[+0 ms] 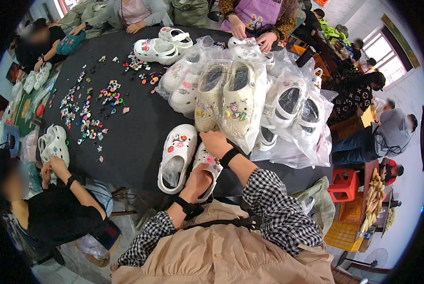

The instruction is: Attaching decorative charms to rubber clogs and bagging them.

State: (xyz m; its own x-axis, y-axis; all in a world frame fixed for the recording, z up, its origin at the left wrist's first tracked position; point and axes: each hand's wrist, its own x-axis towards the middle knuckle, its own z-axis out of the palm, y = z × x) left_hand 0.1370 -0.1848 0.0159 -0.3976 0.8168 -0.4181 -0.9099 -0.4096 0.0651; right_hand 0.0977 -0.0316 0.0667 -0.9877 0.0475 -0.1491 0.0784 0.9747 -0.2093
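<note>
My left hand (198, 182) reaches inside a white clog (210, 166) lying at the near edge of the black table (141, 132), fingers hidden in the shoe. My right hand (215, 142) rests on the top of the same clog near its colourful charms, fingers curled. A second white clog (176, 156) with charms lies just left of it. Directly beyond my hands stands a clear plastic bag (228, 97) with a cream pair of clogs decorated with charms.
More bagged white clogs (292, 118) pile to the right. Several small colourful charms (91, 109) are scattered on the table's left. Other people work around the table: one at my left (55, 208), two at the far side. A red stool (343, 185) stands at right.
</note>
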